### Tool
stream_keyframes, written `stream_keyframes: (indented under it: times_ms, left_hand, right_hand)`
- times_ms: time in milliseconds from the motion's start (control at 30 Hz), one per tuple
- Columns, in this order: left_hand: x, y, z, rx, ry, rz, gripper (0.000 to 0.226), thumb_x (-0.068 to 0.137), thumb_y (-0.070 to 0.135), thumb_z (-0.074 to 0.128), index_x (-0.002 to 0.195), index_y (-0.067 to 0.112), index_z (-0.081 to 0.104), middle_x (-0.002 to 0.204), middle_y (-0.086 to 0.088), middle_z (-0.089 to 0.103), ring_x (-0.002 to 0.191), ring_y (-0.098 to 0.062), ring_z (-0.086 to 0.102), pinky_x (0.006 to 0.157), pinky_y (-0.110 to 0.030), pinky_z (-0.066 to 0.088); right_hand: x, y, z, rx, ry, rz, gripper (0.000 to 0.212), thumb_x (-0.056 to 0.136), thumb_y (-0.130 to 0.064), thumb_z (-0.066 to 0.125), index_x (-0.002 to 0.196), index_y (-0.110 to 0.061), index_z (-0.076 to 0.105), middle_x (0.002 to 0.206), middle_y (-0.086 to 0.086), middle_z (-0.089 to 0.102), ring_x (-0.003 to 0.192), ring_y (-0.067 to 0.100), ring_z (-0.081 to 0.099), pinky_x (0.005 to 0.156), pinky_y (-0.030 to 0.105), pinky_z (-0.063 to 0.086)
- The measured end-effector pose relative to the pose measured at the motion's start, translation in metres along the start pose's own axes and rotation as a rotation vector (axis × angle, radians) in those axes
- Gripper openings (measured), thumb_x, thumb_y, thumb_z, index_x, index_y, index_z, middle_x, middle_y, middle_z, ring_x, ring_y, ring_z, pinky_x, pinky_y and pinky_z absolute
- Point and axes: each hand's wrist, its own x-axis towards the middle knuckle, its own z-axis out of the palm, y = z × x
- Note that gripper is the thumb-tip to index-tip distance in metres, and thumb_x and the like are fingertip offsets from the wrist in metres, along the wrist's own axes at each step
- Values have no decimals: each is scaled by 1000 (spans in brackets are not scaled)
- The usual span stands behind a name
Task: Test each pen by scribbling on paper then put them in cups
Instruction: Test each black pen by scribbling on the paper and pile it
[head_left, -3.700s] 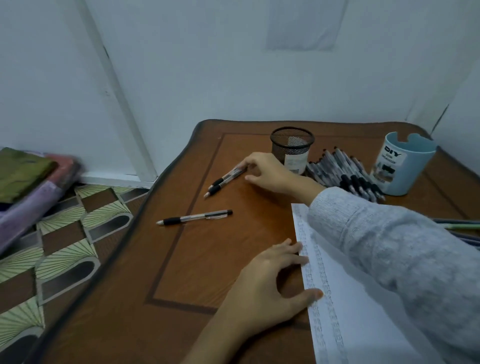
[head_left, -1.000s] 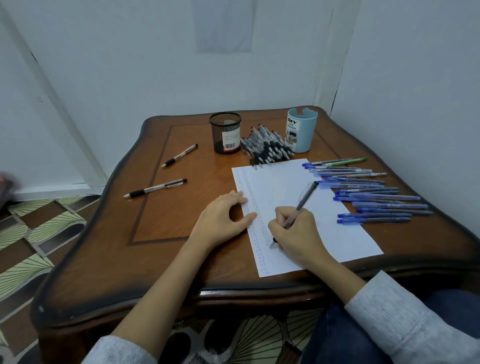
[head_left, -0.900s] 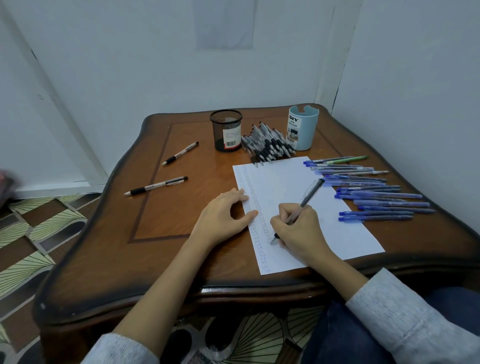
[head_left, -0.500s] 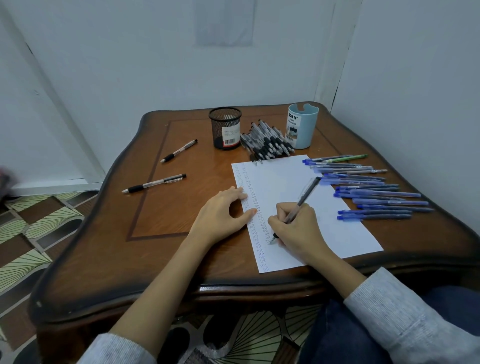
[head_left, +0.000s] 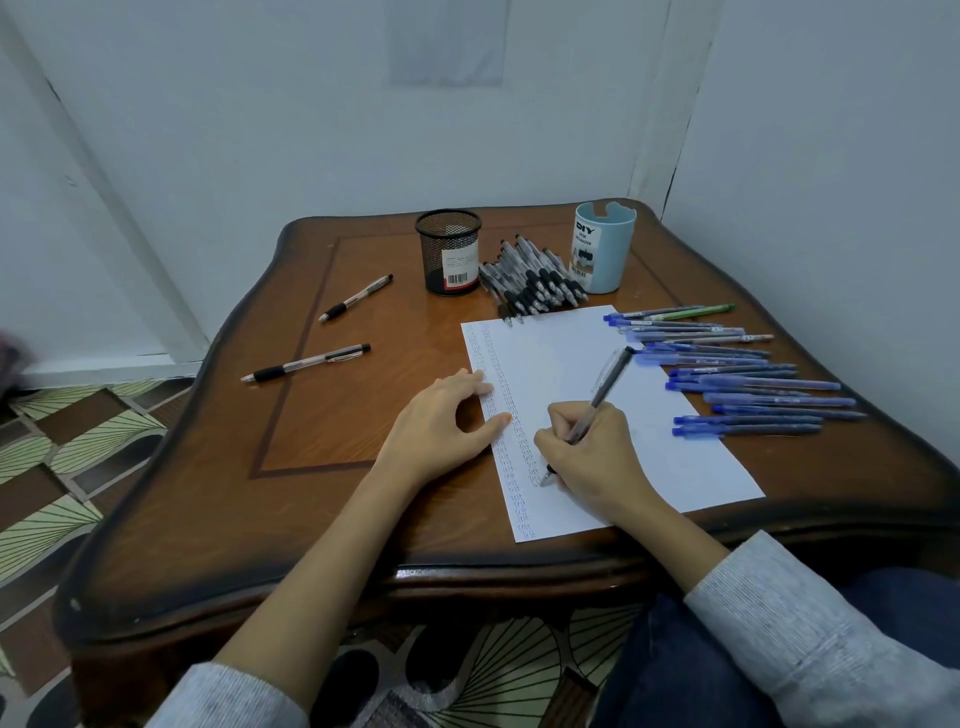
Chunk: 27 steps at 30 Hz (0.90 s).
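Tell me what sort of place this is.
Probably a corner of a room in a home: a wooden table, plain white walls meeting behind it, and a patterned floor covering.

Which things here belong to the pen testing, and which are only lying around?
Job: paper, pen in right hand, left hand on paper, mesh cup, blue cup, black pens, blue pens, loose pens.
Lying about: patterned floor, wall patch.

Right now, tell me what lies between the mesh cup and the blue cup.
A heap of black pens on the table, seen in the head view.
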Motion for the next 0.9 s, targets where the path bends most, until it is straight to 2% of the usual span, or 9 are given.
stream_keyframes:
  times_ms: [167, 333, 400, 533, 633, 700, 800, 900]
  left_hand:
    - [0, 0, 0, 6, 0, -5, 50, 87, 45, 63, 130, 21, 56, 145, 6, 46, 138, -7, 33, 113, -31, 27]
    - [0, 0, 0, 4, -5, -7, 50, 87, 46, 63, 130, 21, 56, 145, 6, 46, 138, -7, 34, 113, -31, 26]
    - [0, -1, 0, 5, -3, -4, 50, 87, 46, 63, 130, 20, 56, 145, 6, 46, 138, -7, 34, 113, -31, 26]
    - [0, 0, 0, 6, -9, -3, 50, 87, 46, 63, 130, 20, 56, 145, 6, 46, 138, -7, 33, 113, -32, 27]
    - [0, 0, 0, 9, -7, -3, 51, 87, 46, 63, 130, 20, 56, 145, 6, 46, 138, -7, 33, 113, -31, 27]
    - [0, -1, 0, 10, -4, -1, 50, 87, 46, 63, 130, 21, 56, 145, 6, 46, 138, -6, 33, 113, -31, 27]
    - [0, 0, 0, 5, 1, -1, 49, 87, 46, 63, 129, 21, 57, 144, 6, 47, 138, -7, 34, 113, -31, 28]
    - [0, 0, -1, 5, -8, -6, 49, 87, 47, 63, 129, 21, 56, 144, 7, 47, 138, -7, 34, 112, -32, 29]
  right_hand:
    - [2, 4, -1, 31, 27, 33, 42, 80, 7, 57, 51, -12, 33, 51, 9, 29, 51, 25, 40, 51, 31, 34]
    - [2, 2, -1, 4, -6, 27, 36, 80, 8, 56, 53, -2, 35, 52, 8, 29, 50, 16, 36, 49, 24, 29]
    - [1, 2, -1, 9, 6, 25, 38, 81, 6, 57, 52, -6, 35, 50, 7, 30, 50, 16, 37, 49, 25, 30]
    - [0, 1, 1, -34, 13, 14, 43, 82, 6, 56, 52, -13, 31, 49, 2, 28, 48, 8, 31, 46, 15, 24]
    - [1, -2, -3, 60, 11, 110, 41, 85, 3, 56, 53, -11, 34, 49, 6, 34, 38, 9, 39, 39, 16, 31]
    - [2, -6, -8, 232, 17, 235, 39, 89, -2, 57, 56, -8, 39, 50, 9, 41, 33, 9, 41, 32, 16, 29]
    - [3, -13, -11, 417, 9, 319, 34, 96, -19, 56, 64, -10, 46, 54, 5, 51, 37, 8, 40, 33, 16, 29]
    - [4, -15, -9, 381, -18, 315, 27, 97, -46, 42, 91, -20, 46, 47, -3, 46, 39, 6, 37, 39, 16, 31]
